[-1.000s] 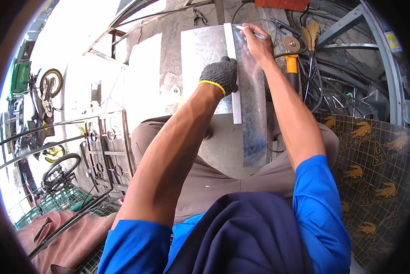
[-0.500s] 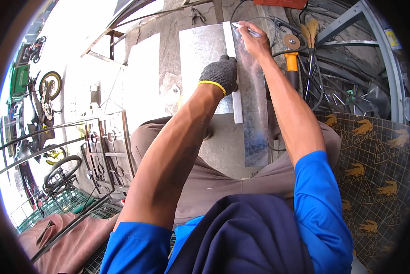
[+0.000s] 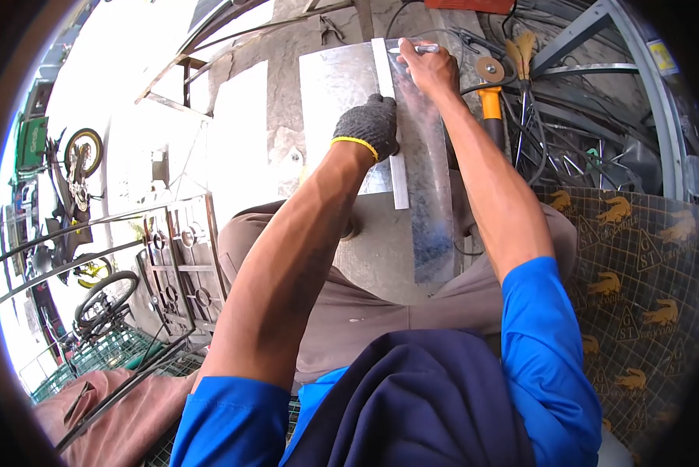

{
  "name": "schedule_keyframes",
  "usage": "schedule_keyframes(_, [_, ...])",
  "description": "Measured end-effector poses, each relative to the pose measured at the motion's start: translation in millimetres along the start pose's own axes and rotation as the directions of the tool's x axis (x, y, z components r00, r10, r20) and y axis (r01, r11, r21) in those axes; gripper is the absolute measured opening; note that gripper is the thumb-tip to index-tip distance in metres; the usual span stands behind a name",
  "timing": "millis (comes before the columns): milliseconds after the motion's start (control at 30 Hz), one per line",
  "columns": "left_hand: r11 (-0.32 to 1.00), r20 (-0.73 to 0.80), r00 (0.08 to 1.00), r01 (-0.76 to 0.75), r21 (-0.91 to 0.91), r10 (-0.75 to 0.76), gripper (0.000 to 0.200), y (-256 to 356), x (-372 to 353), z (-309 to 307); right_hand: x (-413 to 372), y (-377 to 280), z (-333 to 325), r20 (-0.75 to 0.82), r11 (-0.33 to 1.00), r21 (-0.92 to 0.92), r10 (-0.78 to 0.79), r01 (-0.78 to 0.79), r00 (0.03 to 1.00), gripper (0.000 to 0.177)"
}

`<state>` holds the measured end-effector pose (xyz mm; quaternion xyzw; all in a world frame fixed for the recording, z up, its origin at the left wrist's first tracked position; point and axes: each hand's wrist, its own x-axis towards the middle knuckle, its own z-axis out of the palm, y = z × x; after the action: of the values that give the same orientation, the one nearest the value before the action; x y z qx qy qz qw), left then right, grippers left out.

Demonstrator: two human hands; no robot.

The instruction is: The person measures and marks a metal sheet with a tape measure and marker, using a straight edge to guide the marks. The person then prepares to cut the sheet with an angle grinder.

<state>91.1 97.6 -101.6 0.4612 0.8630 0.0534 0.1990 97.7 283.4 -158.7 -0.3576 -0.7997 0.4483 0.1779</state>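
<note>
A long, narrow, pale straightedge bar lies lengthwise across a shiny sheet of metal. Pressing it down is my left hand, in a dark grey knit glove with a yellow cuff, its fingers closed over the bar's edge. My right hand is bare and pinches a white-and-grey marker pen. It sits near the sheet's far edge, right of the bar, with the pen's tip pointing left toward the bar. My legs lie on both sides of the sheet's near end.
An angle grinder with an orange body lies to the right, beside a straw-coloured brush and tangled cables. A steel frame and a crocodile-printed board are farther right. Metal grille work and motorbikes are at left.
The marker pen has turned from slanted to nearly level, its tip now pointing left. My left hand still presses on the bar. The whole view has shifted slightly.
</note>
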Motion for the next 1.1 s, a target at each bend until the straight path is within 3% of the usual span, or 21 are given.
schedule_keyframes(333, [1.0, 0.026, 1.0, -0.006, 0.023, 0.006, 0.066, -0.6, 2.0, -1.8, -40.1, -2.4, -21.5, 0.083, 0.995, -0.029, 0.1, -0.098, 0.992, 0.052])
schedule_keyframes(433, [1.0, 0.013, 1.0, -0.016, 0.024, 0.015, 0.068, -3.6, 2.9, 2.6, -48.6, 9.8, -16.1, 0.083, 0.998, 0.035, 0.053, -0.056, 0.995, 0.04])
schedule_keyframes(500, [0.999, 0.012, 1.0, -0.016, 0.027, 0.016, 0.069, -4.9, 3.1, 4.7, -54.4, 19.6, -13.5, 0.103, 0.982, 0.178, -0.089, 0.07, 0.991, 0.029])
schedule_keyframes(733, [1.0, 0.012, 1.0, -0.012, 0.026, 0.011, 0.07, -5.6, 3.3, 5.2, -84.3, 13.2, -30.9, 0.213, 0.969, 0.209, -0.178, 0.133, 0.961, 0.031])
schedule_keyframes(1100, [1.0, 0.05, 0.999, -0.011, 0.026, 0.01, 0.068, -2.8, 4.4, 0.9, -120.4, 2.0, -51.8, 0.294, 0.945, 0.27, 0.101, -0.184, 0.951, 0.032])
